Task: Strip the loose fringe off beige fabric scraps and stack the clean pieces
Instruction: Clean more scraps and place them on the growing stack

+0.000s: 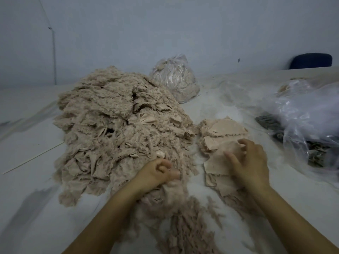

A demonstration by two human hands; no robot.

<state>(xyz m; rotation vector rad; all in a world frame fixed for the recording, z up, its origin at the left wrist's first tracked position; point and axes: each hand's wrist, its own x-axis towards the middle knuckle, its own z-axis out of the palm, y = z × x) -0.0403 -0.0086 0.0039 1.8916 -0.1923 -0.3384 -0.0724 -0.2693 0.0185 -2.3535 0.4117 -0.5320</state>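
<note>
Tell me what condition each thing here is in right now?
Big scrap heap: piled loosely, fringe on.
Clean stack: flat pieces, layered.
Pulled fringe: strewn near the table's front.
Far bag: stuffed, closed.
Left hand: gripping fringe.
Right hand: resting on the stack, fingers loosely bent.

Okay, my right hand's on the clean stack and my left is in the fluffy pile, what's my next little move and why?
Probably lift your left hand, bringing the fringed scrap it grips out of the big pile. Your right hand rests on the clean stack, fingers loosely bent, apparently holding nothing, so it looks free to strip that scrap's fringe.
</note>
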